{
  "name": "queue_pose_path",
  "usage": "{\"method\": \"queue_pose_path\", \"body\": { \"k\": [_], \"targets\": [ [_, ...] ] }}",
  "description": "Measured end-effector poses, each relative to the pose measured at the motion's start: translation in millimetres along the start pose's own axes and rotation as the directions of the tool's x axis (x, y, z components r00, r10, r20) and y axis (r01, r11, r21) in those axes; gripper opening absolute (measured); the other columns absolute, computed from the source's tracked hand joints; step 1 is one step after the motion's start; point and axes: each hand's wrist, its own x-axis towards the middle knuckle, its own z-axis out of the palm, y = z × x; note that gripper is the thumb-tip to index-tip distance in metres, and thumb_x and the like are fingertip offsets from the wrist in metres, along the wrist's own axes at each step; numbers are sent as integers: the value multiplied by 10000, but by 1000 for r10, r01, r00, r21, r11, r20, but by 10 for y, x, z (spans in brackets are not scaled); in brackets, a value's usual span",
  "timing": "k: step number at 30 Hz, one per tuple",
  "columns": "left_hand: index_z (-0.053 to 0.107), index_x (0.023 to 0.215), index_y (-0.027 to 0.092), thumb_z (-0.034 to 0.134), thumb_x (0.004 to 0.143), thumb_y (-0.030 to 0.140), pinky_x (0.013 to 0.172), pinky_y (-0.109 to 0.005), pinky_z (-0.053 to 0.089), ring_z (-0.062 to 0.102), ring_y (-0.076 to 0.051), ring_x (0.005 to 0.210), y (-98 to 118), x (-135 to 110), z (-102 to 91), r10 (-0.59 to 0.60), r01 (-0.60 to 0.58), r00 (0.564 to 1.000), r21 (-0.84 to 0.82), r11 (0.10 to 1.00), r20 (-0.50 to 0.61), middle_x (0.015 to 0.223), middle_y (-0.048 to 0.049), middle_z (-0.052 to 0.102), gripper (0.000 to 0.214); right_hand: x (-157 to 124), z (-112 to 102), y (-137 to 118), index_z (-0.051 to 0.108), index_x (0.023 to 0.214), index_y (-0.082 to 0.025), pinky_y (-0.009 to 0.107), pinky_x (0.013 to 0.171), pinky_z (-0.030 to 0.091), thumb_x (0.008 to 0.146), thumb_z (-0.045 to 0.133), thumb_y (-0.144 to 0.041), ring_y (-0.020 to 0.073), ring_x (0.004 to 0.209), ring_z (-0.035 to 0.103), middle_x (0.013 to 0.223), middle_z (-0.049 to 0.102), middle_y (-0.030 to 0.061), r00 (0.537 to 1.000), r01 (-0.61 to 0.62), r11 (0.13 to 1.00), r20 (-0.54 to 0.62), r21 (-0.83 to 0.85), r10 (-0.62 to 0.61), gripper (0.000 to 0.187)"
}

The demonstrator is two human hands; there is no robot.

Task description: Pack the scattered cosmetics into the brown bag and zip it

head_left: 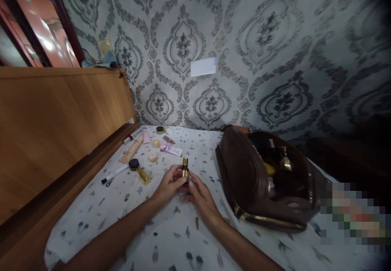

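A small bottle with a gold cap (185,163) stands upright between my hands, above the patterned white sheet. My left hand (170,184) closes its fingers and thumb round it from the left. From the right, my right hand (200,195) also grips it, fingertips near its lower part, which the fingers partly hide. Left of my hands lie a gold bottle (143,175), a round black-lidded jar (133,165), a small pale jar (153,157) and a pink-and-white tube (171,149).
A brown zippered bag (241,169) lies open at the right, with a gold-coloured bottle (286,163) inside. Farther left are a beige tube (132,149), a white tube (115,174) and a pink tube (146,136). A wooden board (61,120) borders the left; a papered wall (183,96) stands behind.
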Motion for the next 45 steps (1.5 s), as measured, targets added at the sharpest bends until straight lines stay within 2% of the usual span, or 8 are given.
{"method": "queue_pose_path", "body": {
  "k": [7, 10, 14, 21, 33, 36, 39, 45],
  "targets": [
    [538, 974, 184, 778, 732, 453, 667, -246, 489, 618, -141, 747, 3, -10, 13, -21, 25, 995, -40, 999, 96, 851, -13, 659, 435, -8, 9, -55, 664, 1040, -207, 254, 596, 482, 665, 814, -550, 145, 699, 615, 956, 694, 54, 998, -14, 989, -60, 151, 23, 529],
    [573, 1004, 177, 717, 780, 515, 720, -270, 520, 633, -157, 806, 43, -7, -15, -14, 14, 1000, -12, 1000, 6, 897, -29, 660, 430, -6, 24, -78, 685, 991, -196, 233, 549, 436, 614, 851, -533, 115, 625, 572, 868, 674, 26, 995, -13, 982, -99, 190, 33, 532],
    [577, 1157, 206, 651, 810, 551, 618, -241, 509, 623, -176, 839, 113, 16, -118, -18, 24, 986, 36, 999, -167, 938, -36, 627, 495, -8, 33, -96, 699, 972, -192, 236, 533, 422, 616, 843, -539, 114, 621, 552, 874, 675, 31, 994, -7, 986, -108, 168, 26, 517],
    [651, 994, 165, 631, 815, 512, 503, -198, 386, 538, -133, 683, 126, 68, -241, 28, -14, 995, 142, 990, -99, 779, -9, 597, 391, 33, -6, -39, 712, 913, -178, 244, 554, 437, 562, 876, -513, 121, 626, 589, 855, 697, 33, 990, -31, 980, -126, 196, 56, 513],
    [442, 618, 197, 461, 893, 625, 442, -216, 271, 360, -82, 434, 115, 50, -256, 68, 10, 984, 434, 901, -164, 482, 60, 416, 509, 30, -22, 3, 735, 921, -181, 283, 678, 491, 574, 895, -415, 126, 665, 628, 895, 729, 31, 989, -7, 984, -145, 176, 33, 448],
    [567, 805, 181, 412, 924, 609, 444, -210, 289, 448, -105, 496, 151, 40, -281, 53, 0, 990, 386, 923, -127, 574, 32, 506, 471, 34, -25, 5, 732, 914, -182, 280, 674, 493, 565, 898, -419, 126, 666, 628, 901, 729, 32, 987, -3, 981, -156, 193, 33, 452],
    [546, 1133, 220, 547, 882, 548, 443, -191, 296, 521, -122, 592, 219, 42, -319, 8, -3, 1000, 295, 956, -16, 711, 24, 568, 413, 42, -26, 3, 731, 908, -185, 277, 665, 493, 542, 908, -415, 122, 656, 622, 898, 727, 28, 986, -1, 974, -165, 225, 39, 467],
    [518, 843, 198, 552, 872, 554, 428, -199, 250, 406, -87, 475, 245, 69, -363, -20, 12, 1000, 377, 926, 18, 590, 59, 491, 359, 39, -32, 3, 746, 904, -189, 272, 660, 482, 564, 904, -377, 124, 659, 614, 858, 731, 27, 987, 10, 975, -158, 221, 26, 419]
  ]
}}
